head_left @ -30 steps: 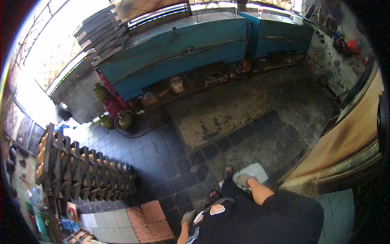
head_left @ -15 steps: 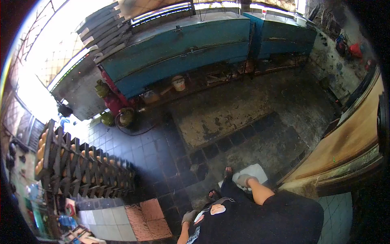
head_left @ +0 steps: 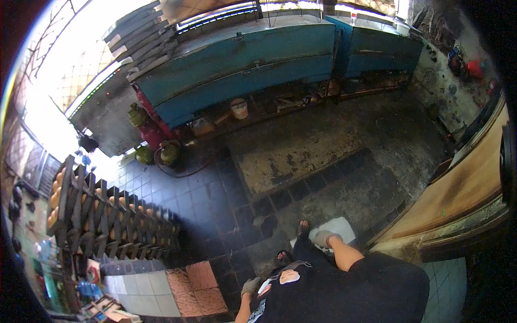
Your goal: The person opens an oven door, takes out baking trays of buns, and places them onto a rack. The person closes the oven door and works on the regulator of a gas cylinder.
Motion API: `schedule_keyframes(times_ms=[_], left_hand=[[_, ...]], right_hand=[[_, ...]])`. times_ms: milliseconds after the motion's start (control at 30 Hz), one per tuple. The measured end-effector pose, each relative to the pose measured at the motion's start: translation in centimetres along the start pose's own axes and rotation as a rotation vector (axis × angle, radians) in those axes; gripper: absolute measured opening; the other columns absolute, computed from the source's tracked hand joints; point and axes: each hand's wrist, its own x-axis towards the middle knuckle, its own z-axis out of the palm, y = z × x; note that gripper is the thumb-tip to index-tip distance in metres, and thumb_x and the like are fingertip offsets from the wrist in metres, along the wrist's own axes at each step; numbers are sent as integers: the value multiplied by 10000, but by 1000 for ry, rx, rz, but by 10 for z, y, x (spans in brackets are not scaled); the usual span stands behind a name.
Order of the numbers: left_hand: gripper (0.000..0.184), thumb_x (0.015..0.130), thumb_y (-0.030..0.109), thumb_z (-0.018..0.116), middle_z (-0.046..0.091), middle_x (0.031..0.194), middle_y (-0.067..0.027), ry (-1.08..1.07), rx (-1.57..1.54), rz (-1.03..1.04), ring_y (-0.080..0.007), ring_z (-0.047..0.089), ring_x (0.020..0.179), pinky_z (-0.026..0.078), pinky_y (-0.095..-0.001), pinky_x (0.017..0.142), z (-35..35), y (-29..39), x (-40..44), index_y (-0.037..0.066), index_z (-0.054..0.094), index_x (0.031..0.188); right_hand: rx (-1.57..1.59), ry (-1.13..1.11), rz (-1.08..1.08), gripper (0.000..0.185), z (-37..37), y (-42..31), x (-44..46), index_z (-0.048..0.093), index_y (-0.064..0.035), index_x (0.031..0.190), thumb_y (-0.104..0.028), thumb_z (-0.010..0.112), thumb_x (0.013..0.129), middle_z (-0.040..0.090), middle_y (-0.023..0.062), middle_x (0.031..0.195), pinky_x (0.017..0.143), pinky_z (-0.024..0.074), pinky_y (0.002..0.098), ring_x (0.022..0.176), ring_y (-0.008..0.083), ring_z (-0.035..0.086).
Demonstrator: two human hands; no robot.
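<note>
"What is the worker gripping?"

"Cannot tell: the gloved left hand (head_left: 250, 286) is beside a dark shirt (head_left: 344, 293); the gloved right hand (head_left: 323, 238), well apart, overlaps a white sheet (head_left: 341, 228) on the near floor (head_left: 242, 254)."

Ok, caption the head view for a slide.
Grey-gloved left hand low, grey-gloved right hand seen against a flat white sheet, long blue boxy cabinet beyond.
</note>
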Motion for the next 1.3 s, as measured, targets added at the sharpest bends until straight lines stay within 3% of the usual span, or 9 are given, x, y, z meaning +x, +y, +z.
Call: schedule_keyframes(times_ms=[200, 533, 600, 633, 733, 800, 1033, 1100, 1300], left_hand=[[639, 907, 494, 711, 763, 1427, -254, -3, 144, -20, -423, 708, 1349, 540, -444, 1100, -1, 4, -1, 29, 813, 1333], [602, 897, 474, 728, 778, 1360, -265, -4, 226, 71, -417, 738, 1258, 561, -460, 1041, -5, 1, 11, 10, 826, 1268], [514, 986, 445, 732, 749, 1391, -176, -88, 271, -1, -471, 712, 1251, 601, -534, 1035, -7, -2, 14, 306, 714, 1480], [514, 986, 445, 732, 749, 1391, -176, -87, 271, -2, -471, 712, 1251, 601, -534, 1035, -7, -4, 14, 306, 714, 1480], [521, 984, 448, 739, 755, 1382, -169, -83, 288, 34, -469, 717, 1243, 603, -541, 1030, -7, -3, 12, 291, 716, 1481], [640, 881, 487, 746, 792, 1350, -261, 1, 153, 31, -400, 753, 1254, 571, -463, 1036, -4, -2, 9, -2, 823, 1286], [647, 892, 487, 736, 790, 1362, -260, 12, 152, 31, -413, 748, 1262, 566, -466, 1045, -3, -1, 5, 1, 816, 1312], [654, 902, 482, 722, 771, 1401, -266, 5, 108, -58, -416, 732, 1291, 553, -467, 1068, -4, 1, 2, 0, 804, 1335], [668, 900, 487, 711, 770, 1409, -253, 4, 152, -16, -420, 725, 1297, 544, -466, 1075, -2, -5, 5, -10, 796, 1338]], right_hand=[[43, -23, 38, 535, -2, 3, 1, 762, -117, 1430, -466, 640, 1044, 774, 123, 1439, 1080, 565, 462, 1266, 344, 742], [74, -36, 31, 577, -4, -1, -7, 748, -88, 1457, -478, 634, 1047, 723, 132, 1534, 1132, 541, 481, 1356, 355, 699], [80, -43, 51, 582, -7, -3, -11, 741, -92, 1472, -470, 638, 1041, 717, 133, 1546, 1139, 537, 481, 1371, 359, 694], [80, -43, 51, 582, -7, -3, -11, 741, -92, 1472, -470, 638, 1041, 717, 133, 1546, 1139, 537, 481, 1371, 359, 694], [114, -31, 53, 588, -1, 0, -6, 739, -93, 1478, -464, 633, 1034, 717, 135, 1545, 1146, 534, 481, 1374, 364, 691], [27, 136, -56, 555, 7, 2, -4, 817, -49, 1314, -457, 550, 1049, 820, 144, 1301, 1010, 549, 451, 1175, 321, 764], [19, 115, -43, 558, -5, -7, -16, 810, -46, 1333, -449, 540, 1056, 812, 157, 1315, 1017, 549, 451, 1187, 318, 762], [34, -15, 15, 579, -12, -9, -17, 729, -82, 1474, -449, 564, 1057, 698, 136, 1573, 1155, 520, 464, 1411, 359, 677], [-34, 14, -66, 574, -9, -10, -12, 727, -89, 1474, -450, 530, 1073, 709, 128, 1559, 1131, 531, 462, 1416, 342, 678]])
